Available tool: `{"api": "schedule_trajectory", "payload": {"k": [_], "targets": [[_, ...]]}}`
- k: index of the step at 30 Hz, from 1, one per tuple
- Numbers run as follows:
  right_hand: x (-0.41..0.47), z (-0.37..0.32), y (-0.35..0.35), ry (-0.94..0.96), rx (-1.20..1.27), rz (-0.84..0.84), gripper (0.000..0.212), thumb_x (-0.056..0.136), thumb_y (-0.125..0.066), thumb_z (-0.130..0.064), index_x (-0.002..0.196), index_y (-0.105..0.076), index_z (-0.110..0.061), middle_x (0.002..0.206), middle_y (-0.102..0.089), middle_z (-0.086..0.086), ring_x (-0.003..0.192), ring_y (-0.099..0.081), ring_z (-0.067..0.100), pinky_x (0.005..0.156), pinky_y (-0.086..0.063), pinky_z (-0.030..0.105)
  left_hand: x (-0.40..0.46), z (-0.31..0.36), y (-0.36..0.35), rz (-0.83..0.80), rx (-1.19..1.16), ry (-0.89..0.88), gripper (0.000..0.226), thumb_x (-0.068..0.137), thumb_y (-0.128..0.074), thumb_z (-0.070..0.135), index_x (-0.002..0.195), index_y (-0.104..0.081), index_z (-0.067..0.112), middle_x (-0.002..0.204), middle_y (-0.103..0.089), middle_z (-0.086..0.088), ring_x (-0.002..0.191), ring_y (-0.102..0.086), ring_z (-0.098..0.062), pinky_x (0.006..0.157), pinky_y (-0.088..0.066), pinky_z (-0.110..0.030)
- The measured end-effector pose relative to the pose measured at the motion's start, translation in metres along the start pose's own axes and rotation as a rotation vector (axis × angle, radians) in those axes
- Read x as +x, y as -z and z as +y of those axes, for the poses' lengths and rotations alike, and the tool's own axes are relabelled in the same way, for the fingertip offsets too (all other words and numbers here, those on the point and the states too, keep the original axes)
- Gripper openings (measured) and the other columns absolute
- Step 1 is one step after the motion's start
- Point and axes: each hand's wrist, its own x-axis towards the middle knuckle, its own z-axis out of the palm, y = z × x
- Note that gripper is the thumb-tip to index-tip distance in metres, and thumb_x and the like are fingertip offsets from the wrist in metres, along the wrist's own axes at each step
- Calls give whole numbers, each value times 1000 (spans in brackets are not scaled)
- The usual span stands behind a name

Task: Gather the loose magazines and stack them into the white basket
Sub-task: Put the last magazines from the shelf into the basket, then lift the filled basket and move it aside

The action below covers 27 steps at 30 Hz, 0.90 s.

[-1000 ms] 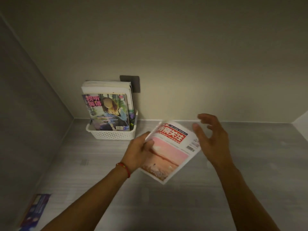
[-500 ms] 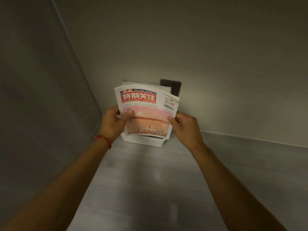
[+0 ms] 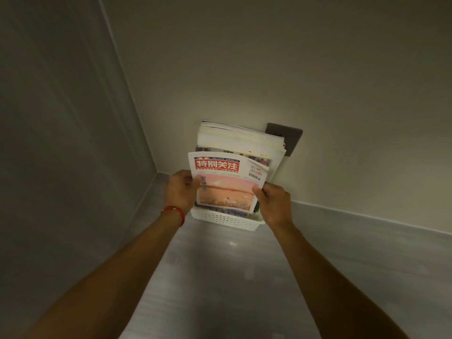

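A pale wall (image 3: 318,69) rises behind everything the fingers reach toward, and a grey side panel (image 3: 61,118) stands off to the left of the left hand. A grey wood-grain surface (image 3: 244,277) runs beneath both forearms and under the hands.

Just past the fingertips, a thick stack of magazines (image 3: 234,140) stands upright in the white basket (image 3: 225,219), leaning back toward the wall, its top edges well above the hands. The basket sits on the surface directly below the hands, its perforated front wall showing between the two wrists.

Between the hands is the magazine (image 3: 226,184) with a red title bar and a pink-orange cover picture. It is held upright in front of the stack, its lower edge at or just inside the basket's rim; whether it touches the bottom cannot be told.

The left hand (image 3: 181,189) grips the magazine's left edge, thumb curled over the cover and fingers hidden behind it. The right hand (image 3: 275,204) grips the lower right edge the same way, thumb on the front, fingers wrapped behind.

A dark wall plate (image 3: 291,138) is fixed to the wall above and beyond the right hand, partly hidden by the stack. A red string bracelet (image 3: 174,211) circles the left wrist.
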Motion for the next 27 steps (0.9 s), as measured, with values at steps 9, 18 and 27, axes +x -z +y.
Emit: {"api": "schedule_trajectory", "payload": {"k": [9, 18, 27], "targets": [[5, 13, -35, -186, 198, 146, 13, 87, -70, -26, 81, -59, -24, 94, -73, 6, 79, -68, 17, 63, -50, 20, 12, -16, -23, 181, 85, -31, 16, 87, -71, 24, 90, -60, 12, 100, -71, -13, 91, -68, -28, 83, -58, -38], [32, 37, -31, -259, 234, -80, 81, 72, -84, -36, 138, -38, -27, 140, -52, 4, 131, -49, 29, 103, -45, 54, 50, -39, -24, -141, 54, 74, 80, 71, -85, 12, 138, -43, 22, 133, -55, -5, 122, -54, -24, 98, -54, -46], [39, 41, -43, -326, 619, -153, 61, 75, -83, -13, 120, -47, -31, 98, -63, -20, 83, -60, -7, 68, -56, 18, 70, -47, -34, -529, -192, 153, 60, 75, -69, -15, 118, -60, 27, 115, -69, -4, 113, -62, -24, 81, -55, -31]]}}
